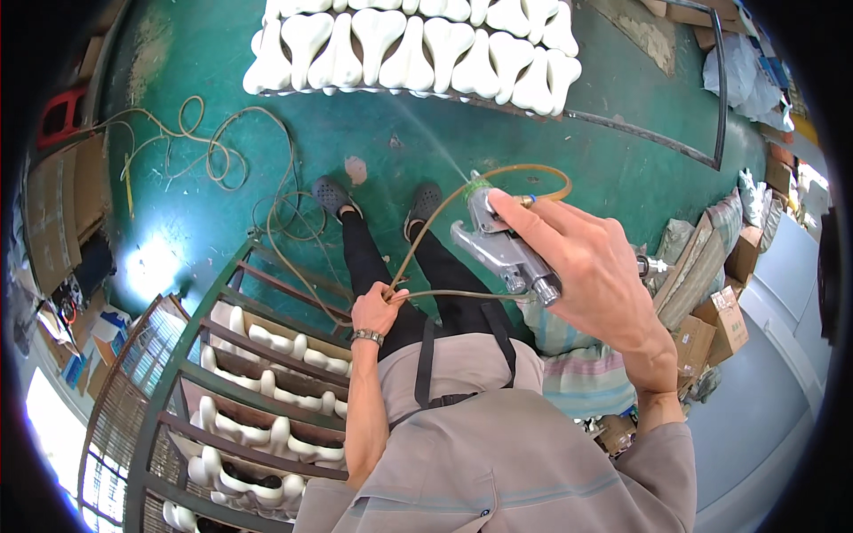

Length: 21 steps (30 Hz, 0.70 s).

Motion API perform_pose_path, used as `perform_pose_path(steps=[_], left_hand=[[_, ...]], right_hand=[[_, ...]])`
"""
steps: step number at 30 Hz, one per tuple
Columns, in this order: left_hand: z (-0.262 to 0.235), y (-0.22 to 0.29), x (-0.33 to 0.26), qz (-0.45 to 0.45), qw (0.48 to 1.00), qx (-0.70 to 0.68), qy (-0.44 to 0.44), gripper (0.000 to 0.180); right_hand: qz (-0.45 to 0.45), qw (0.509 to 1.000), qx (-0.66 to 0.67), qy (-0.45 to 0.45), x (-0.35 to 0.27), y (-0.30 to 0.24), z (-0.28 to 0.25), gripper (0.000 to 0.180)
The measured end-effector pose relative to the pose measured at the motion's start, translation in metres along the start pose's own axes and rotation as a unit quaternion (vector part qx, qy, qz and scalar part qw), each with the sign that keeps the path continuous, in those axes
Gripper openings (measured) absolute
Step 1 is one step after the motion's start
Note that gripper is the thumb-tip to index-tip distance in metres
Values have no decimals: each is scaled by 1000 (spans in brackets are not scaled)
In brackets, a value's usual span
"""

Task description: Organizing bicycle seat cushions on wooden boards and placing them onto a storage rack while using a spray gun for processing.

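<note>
My right hand [586, 266] is closed round a silver spray gun [502, 244] with a green tip, raised in front of me on the right. A thin mist leaves the nozzle toward the far rows of glossy white, bone-shaped pieces [378, 53]. Those pieces stand packed side by side on a dark support. My left hand [377, 311], with a watch on the wrist, grips the yellowish hose [422, 244] near my waist. From there the hose loops up to the gun, and another length runs right past my body.
More hose [222, 147] lies coiled on the green floor [267, 204] at left. A metal rack [191, 373] with shelves of white pieces stands close on my left. Cardboard boxes [715, 324] and striped cloth bundles [582, 382] crowd the right. A dark metal frame [720, 98] lies far right.
</note>
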<state>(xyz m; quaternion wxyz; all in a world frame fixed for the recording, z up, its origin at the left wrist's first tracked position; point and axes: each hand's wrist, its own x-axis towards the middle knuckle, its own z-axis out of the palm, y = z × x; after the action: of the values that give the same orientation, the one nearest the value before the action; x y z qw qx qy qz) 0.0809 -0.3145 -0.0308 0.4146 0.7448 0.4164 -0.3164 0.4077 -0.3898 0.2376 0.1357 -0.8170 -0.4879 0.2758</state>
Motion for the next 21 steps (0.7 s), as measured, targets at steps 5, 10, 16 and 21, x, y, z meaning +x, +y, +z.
perform_pose_path(steps=[5, 10, 16, 21], left_hand=[[-26, -14, 13, 24, 1000, 3, -3, 52], [-53, -28, 25, 18, 1000, 10, -6, 52], [-73, -41, 31, 0, 1000, -14, 5, 52], [-82, -46, 35, 0, 999, -32, 0, 52]], right_hand=[[40, 995, -27, 92, 34, -12, 1, 71], [15, 999, -17, 49, 59, -24, 2, 73], [28, 998, -42, 38, 80, -38, 2, 75], [43, 995, -51, 75, 96, -49, 1, 74]])
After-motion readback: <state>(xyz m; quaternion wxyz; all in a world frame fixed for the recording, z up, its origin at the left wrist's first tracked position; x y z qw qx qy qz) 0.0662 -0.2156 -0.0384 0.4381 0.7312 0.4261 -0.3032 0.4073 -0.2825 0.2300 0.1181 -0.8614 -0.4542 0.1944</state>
